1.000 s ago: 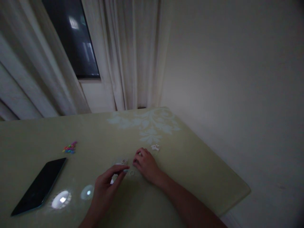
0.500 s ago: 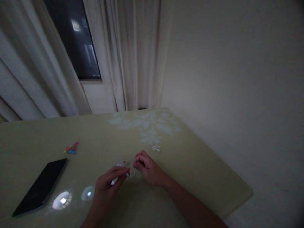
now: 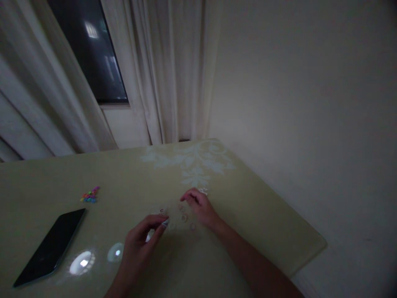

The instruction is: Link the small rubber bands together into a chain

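My left hand [image 3: 143,236] is closed in a pinch on a small white piece [image 3: 165,222] whose kind is too small to make out. My right hand [image 3: 200,205] is raised a little to the right, thumb and fingers drawn together; whatever may be between the fingertips is hidden. Below and between the hands lie several small pale rings [image 3: 184,217], some pinkish and some whitish. One ring [image 3: 161,211] sits right by the left fingertips. Just beyond my right hand is a group of small white pieces [image 3: 203,191], partly covered by that hand.
A pile of small coloured pieces [image 3: 89,195] lies at the left of the table [image 3: 130,178]. Nearer is a dark tablet [image 3: 51,246]. Lamp reflections shine on the glossy tabletop. Curtains [image 3: 161,74] hang behind, and a wall [image 3: 294,103] borders the right side.
My right hand has moved up and slightly right, away from the left one, uncovering several rings. My left hand stays nearly in place, still pinching the white piece. The view has shifted slightly.
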`<state>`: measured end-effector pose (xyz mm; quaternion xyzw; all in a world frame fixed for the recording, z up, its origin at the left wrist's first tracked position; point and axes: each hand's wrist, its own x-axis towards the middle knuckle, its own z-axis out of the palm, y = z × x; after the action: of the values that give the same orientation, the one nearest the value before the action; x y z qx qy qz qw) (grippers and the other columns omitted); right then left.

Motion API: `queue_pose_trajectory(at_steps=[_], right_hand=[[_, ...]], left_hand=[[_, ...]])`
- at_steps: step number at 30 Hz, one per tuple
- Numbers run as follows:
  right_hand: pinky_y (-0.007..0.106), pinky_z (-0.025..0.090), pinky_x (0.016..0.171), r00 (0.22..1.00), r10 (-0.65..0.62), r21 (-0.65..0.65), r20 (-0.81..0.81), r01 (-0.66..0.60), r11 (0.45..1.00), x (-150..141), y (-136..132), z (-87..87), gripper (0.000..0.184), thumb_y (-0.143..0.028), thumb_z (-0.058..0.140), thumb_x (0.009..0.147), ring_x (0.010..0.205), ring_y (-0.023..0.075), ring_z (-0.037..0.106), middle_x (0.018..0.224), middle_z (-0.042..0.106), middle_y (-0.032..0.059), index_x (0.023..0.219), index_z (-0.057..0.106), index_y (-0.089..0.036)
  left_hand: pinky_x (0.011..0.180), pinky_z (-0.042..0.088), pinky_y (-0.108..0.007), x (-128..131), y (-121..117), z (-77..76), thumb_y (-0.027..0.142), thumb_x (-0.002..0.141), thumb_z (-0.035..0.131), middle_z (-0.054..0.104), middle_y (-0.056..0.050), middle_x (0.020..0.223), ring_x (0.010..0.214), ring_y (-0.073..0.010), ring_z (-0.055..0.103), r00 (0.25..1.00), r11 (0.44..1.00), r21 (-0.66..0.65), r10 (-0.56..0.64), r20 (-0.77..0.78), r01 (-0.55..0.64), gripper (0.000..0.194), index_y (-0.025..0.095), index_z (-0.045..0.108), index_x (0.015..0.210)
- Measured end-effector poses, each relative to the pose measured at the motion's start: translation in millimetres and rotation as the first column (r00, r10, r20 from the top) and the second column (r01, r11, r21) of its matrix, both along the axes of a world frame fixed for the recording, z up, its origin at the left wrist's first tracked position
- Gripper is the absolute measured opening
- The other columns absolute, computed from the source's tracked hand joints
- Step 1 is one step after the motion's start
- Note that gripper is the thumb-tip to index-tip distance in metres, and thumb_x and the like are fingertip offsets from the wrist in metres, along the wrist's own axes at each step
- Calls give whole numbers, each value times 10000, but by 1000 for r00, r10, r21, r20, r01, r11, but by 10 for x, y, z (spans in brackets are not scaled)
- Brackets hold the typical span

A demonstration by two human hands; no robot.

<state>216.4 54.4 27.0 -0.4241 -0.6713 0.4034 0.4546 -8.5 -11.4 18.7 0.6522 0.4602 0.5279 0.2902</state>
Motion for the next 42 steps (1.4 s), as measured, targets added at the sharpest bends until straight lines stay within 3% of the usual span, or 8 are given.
queue_pose_trajectory(at_steps=[3,10,16,22,24,31,37,42], right_hand=[[288,448,780,964,-212,84,158,201,976,237,178,-40,151,-284,638,992,802,153,563,926,609,29,912,719,-184],[295,448,820,864,-13,17,504,6,1000,388,163,-73,64,-132,784,864,853,154,580,993,610,40,895,747,-175],[304,468,834,754,-62,115,653,-17,993,231,104,-142,17,-171,742,909,938,186,598,1051,624,73,922,734,-162],[371,486,893,528,-178,286,831,-131,949,161,119,-288,81,-152,613,945,1014,257,576,1043,619,138,932,688,-122],[374,485,906,550,-177,291,816,-127,948,149,112,-274,57,-142,604,943,1020,258,570,1043,609,133,933,659,-131],[301,454,888,936,8,248,352,-102,963,76,7,-43,32,-179,551,996,962,176,541,1024,547,41,971,544,-198],[249,405,708,935,336,134,115,-349,927,-167,-256,-13,140,-332,542,1027,778,130,471,944,502,4,987,553,-198],[252,411,726,924,382,90,32,-383,919,-246,-339,-12,218,-409,557,1032,798,131,491,936,519,3,990,583,-197]], left_hand=[[710,633,-260,-10,-9,-48,384,893,756,816,-46,893,796,-199,777,1000,1000,-31,6,-15,-7,167,229,796,942],[698,613,-249,-34,1,-107,371,879,774,795,-29,888,766,-179,748,998,1000,19,19,-56,-18,181,241,788,1004],[738,617,-255,-41,22,-61,356,905,738,805,-45,926,846,-196,767,999,997,80,-1,-47,4,134,257,807,963],[823,633,-290,-63,24,-139,384,920,693,833,-53,1001,924,-222,794,998,997,-66,24,-59,-28,190,260,809,1005],[824,636,-294,-70,22,-156,389,913,694,837,-54,1004,931,-228,799,998,995,-94,31,-52,-36,193,258,806,999],[793,638,-277,-47,4,-90,377,917,697,840,-54,1015,916,-223,802,999,996,-91,14,-47,-18,193,272,818,1024],[773,633,-270,-49,32,-82,329,893,735,820,-48,934,850,-205,779,999,999,34,-41,-7,41,127,267,830,951],[764,624,-249,-35,40,-38,321,897,744,808,-42,939,855,-193,773,998,998,33,-54,11,53,142,277,825,1005]])
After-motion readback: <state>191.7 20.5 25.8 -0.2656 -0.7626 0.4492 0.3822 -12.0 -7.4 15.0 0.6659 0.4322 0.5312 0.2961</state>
